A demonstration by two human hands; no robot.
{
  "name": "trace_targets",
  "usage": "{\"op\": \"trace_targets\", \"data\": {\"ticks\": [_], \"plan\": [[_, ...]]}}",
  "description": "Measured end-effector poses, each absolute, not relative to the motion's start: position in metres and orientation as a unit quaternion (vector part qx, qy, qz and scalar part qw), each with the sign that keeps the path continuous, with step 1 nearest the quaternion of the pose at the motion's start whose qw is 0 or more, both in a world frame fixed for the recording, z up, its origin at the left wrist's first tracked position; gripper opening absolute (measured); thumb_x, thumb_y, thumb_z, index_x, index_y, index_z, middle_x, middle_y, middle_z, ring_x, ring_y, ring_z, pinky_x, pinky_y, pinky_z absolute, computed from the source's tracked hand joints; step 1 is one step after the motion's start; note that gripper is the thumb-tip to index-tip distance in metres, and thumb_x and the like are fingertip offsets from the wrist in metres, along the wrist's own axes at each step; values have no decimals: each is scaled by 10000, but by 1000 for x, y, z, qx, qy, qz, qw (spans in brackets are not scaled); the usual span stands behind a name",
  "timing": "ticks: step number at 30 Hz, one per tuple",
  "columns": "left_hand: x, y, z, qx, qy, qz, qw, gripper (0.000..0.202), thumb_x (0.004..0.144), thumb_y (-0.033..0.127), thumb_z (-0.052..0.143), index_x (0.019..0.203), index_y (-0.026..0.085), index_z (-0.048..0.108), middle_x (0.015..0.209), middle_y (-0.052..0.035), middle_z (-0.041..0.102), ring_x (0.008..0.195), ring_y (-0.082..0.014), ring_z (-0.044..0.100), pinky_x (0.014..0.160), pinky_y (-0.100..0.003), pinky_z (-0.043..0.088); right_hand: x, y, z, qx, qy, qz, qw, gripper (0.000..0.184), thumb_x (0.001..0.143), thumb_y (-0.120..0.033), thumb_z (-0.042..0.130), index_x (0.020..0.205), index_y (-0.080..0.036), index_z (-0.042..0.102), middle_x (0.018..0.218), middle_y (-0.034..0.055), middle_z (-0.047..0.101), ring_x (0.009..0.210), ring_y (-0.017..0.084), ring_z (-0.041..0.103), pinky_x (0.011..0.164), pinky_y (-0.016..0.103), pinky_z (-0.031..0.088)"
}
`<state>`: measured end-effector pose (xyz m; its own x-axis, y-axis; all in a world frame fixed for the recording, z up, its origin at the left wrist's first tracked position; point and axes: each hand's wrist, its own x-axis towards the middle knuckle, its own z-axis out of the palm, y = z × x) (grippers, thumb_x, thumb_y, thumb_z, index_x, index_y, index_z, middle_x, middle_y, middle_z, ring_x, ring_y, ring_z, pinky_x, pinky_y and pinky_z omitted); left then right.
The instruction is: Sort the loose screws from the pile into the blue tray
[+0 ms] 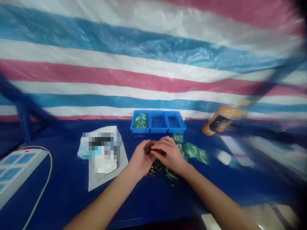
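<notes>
My left hand (141, 158) is cupped, palm turned inward, with its fingers curled up at the tips. Over it reaches my right hand (170, 153), its fingers bent and pressed toward the left fingertips. Whatever they grip between them is too small and covered to make out. Just below both hands lies a pile of small brass-coloured and dark metal pieces (151, 172), partly hidden by them. Green-printed clear packets (195, 153) lie to the right of my right hand, and another green packet (172, 175) sits under its wrist.
Behind the hands stand three joined blue bins: the left bin (140, 131) holds green packets, the middle bin (158, 130) and right bin (177, 130) a few small pieces. A jar (219, 121), white block (224, 157), blurred-out bag (123, 159) and power strip (35, 159) surround them.
</notes>
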<state>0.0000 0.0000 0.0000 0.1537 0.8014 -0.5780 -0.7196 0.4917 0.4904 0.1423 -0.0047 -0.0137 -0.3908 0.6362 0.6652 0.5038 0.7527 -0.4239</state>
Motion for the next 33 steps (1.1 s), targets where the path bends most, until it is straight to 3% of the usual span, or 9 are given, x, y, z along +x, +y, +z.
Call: {"op": "trace_targets", "data": {"ticks": [4,11,16,19,22,27,30,33], "plan": [[-2,-3,1,27,407,505,761,155,908,140,518,813,86,627,744,-47,648,567,-97,609,490,-190,523,144,-5,-15,-353,-827,71,431,78,898,-248,671,971,-229,689,923,18,744,923,206,600,874,393,453],[-3,-3,8,12,417,502,758,144,904,143,513,833,102,631,680,-43,619,526,-102,591,457,-184,525,145,-6,-10,-336,-824,116,441,71,912,-259,660,971,-256,700,1031,8,743,1009,215,620,931,413,437],[-5,-4,11,14,431,494,755,140,907,170,521,862,109,639,709,-51,632,556,-118,617,511,-214,576,145,-10,-4,-337,-781,205,485,80,914,-245,645,950,-239,717,1017,39,730,972,205,634,907,386,458],[-7,-4,12,22,431,490,758,147,906,190,532,880,100,646,758,-79,654,636,-143,658,607,-254,612,146,-10,-3,-379,-696,308,526,130,909,-303,646,836,-211,702,886,41,701,858,185,624,804,334,473],[-9,-4,11,45,436,480,760,169,909,203,532,911,84,651,812,-100,666,682,-145,669,637,-253,608,149,-4,-3,-424,-577,422,556,333,913,-387,625,648,-186,604,661,4,575,641,136,518,657,285,421],[-16,-1,7,158,427,504,734,220,911,314,557,834,116,615,699,-26,575,523,-80,533,421,-160,429,161,11,0,-360,-278,648,611,436,849,-412,683,594,-196,403,558,-58,318,532,107,366,551,258,357],[-21,2,5,196,393,527,728,279,903,374,573,754,139,547,618,26,471,429,-40,378,359,-138,269,173,17,1,-316,-182,728,581,437,839,-392,684,632,-207,347,568,-72,266,510,103,339,520,247,354],[-24,5,4,216,389,521,728,311,900,396,576,725,151,499,583,50,403,403,-30,295,363,-142,212,180,20,-2,-312,-154,745,568,420,855,-385,669,650,-207,348,556,-78,257,485,95,321,488,234,343]]}}
